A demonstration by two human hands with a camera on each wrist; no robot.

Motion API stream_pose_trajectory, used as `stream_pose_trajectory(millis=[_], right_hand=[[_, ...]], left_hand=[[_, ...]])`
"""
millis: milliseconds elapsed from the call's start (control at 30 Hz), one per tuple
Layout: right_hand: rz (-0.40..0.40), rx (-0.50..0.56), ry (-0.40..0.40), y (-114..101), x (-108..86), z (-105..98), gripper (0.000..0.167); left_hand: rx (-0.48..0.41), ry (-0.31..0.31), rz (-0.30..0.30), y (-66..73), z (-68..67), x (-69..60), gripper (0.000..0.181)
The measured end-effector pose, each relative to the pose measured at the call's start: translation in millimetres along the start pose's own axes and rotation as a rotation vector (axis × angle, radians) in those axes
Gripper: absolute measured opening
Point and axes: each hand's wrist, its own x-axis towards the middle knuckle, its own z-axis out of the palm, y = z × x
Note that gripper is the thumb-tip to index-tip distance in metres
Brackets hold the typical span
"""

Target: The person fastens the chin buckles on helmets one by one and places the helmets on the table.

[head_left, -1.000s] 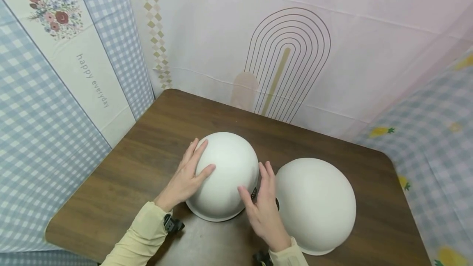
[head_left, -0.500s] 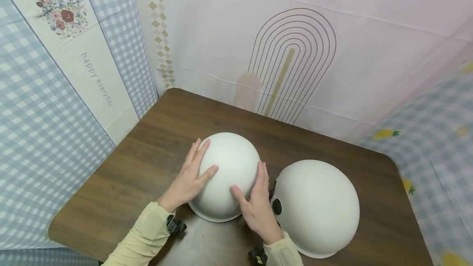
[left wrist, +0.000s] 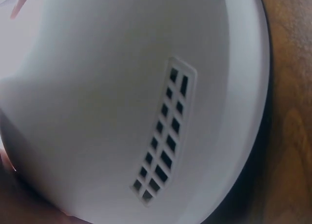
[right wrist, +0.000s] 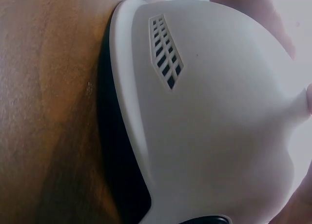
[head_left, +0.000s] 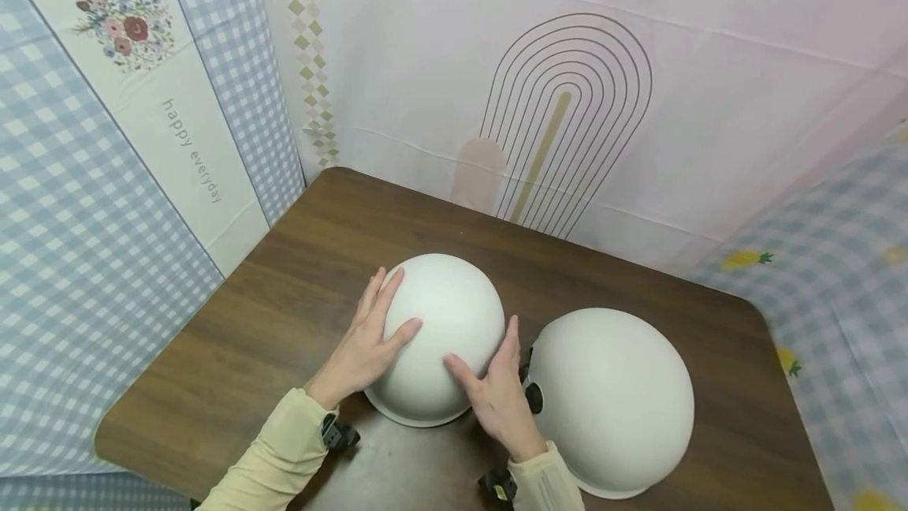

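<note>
A white helmet point(head_left: 441, 330) sits dome up on the table between my two hands. My left hand point(head_left: 362, 349) rests on its left side, fingers nearly straight along the shell and thumb spread. On the right side, my right hand point(head_left: 500, 393) touches the shell, fingers extended upward and thumb on the dome. Slatted vents point(left wrist: 165, 131) show near the rim in the left wrist view; a similar vent point(right wrist: 165, 53) appears in the right wrist view. A second white helmet point(head_left: 617, 400) sits to the right, its black round side piece point(head_left: 534, 397) facing my right hand.
The brown wooden table point(head_left: 284, 322) has rounded corners. Behind it hangs a pale patterned cloth point(head_left: 397, 61), with a blue checked cloth point(head_left: 71, 219) on the left and another checked cloth point(head_left: 851, 322) on the right.
My right hand has moved left from beside the first helmet onto its right side. More of the second helmet's black side piece shows. My left hand has stayed on the first helmet.
</note>
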Motion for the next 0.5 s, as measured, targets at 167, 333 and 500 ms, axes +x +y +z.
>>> stream_pose_trajectory(millis=[167, 333, 500], right_hand=[[-0.003, 0.023, -0.015, -0.5, -0.2, 2.1, 0.115], [-0.020, 0.012, -0.020, 0.7, 3.2, -1.5, 0.113], [-0.050, -0.008, -0.024, 1.7, 7.4, -6.3, 0.111]], left_hand=[[0.005, 0.005, -0.002, -0.3, -0.4, -0.8, 0.074], [0.003, 0.017, -0.016, 1.5, 3.9, 2.0, 0.076], [0.012, 0.035, -0.034, 4.1, 9.0, 5.6, 0.082]])
